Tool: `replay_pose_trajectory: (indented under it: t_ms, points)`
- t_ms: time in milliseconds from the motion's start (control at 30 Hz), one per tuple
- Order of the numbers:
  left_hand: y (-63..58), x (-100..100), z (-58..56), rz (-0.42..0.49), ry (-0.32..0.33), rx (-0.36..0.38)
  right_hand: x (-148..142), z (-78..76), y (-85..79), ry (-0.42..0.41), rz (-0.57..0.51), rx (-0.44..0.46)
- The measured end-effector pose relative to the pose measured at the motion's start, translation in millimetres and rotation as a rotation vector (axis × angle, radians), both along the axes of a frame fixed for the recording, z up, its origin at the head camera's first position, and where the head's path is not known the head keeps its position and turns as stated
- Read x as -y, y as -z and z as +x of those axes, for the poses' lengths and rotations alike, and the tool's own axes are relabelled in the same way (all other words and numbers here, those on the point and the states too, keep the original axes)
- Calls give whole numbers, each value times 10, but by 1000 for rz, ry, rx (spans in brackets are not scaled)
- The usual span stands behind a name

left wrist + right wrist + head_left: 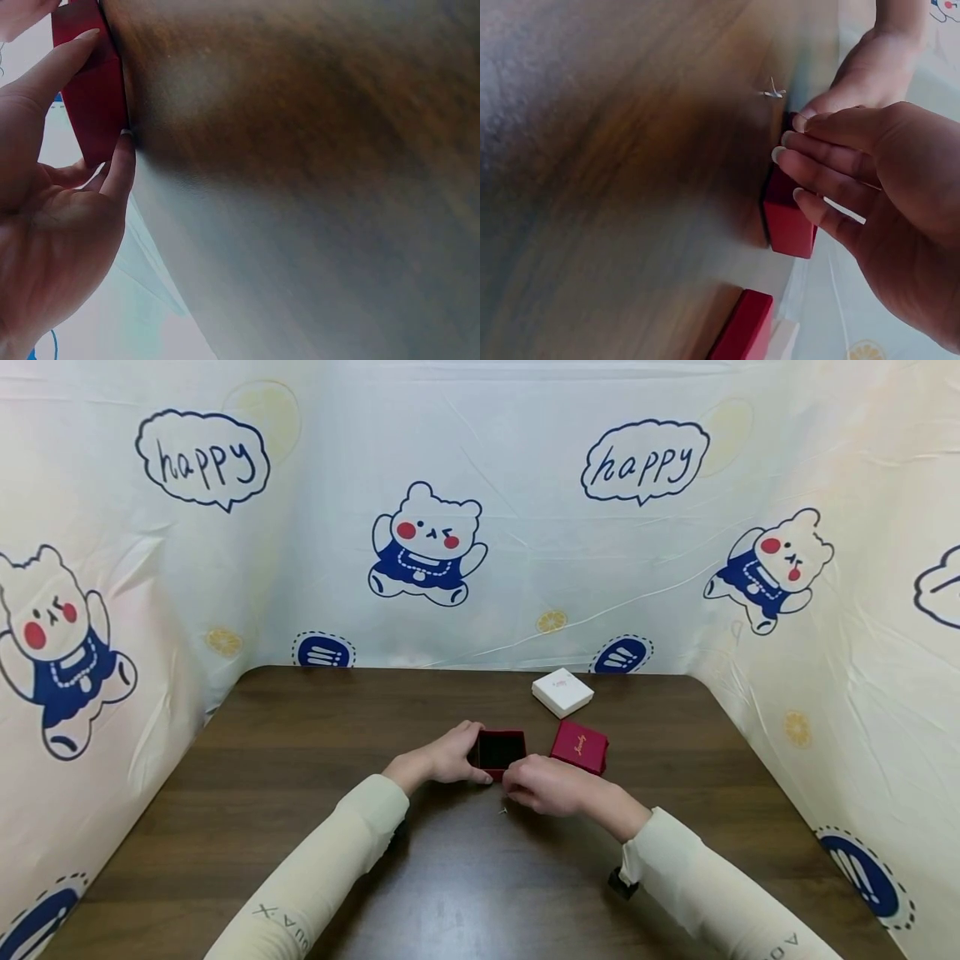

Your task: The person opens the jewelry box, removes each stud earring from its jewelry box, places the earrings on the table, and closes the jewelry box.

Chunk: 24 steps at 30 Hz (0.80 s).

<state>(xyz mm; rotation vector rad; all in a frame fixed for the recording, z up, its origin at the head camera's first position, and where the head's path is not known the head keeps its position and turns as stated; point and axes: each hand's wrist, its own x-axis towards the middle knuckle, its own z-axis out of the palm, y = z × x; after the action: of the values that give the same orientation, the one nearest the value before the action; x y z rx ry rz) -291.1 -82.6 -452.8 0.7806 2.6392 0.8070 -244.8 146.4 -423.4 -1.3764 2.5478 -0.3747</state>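
Observation:
A small red box (501, 773), lidless with a black inside, stands on the table. My left hand (452, 755) grips its left side, thumb at the front; in the left wrist view the thumb lies on the red wall (97, 105) and other fingers reach round the end. At the box's front right corner is my right hand (551, 785), thumb and index fingertips close together in the right wrist view. Whether anything is between those fingertips is hidden. Just in front lies a tiny shiny metal piece (503, 811), thin and pronged, on the table.
A red lid (580, 745) with gold lettering lies right of the box, close to my right hand. Behind it sits a white box (562, 692). The brown table (315, 710) ends at a printed white curtain at the back and sides.

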Motion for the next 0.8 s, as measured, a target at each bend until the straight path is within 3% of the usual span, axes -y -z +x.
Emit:
replay_pose_trajectory:
  t_ms: [300,800]
  points:
    - [-9,7,6,11,-3,5,0,41,52,24,74,15]
    - [6,6,-2,21,-1,1,-23,49,85,25,82,7]
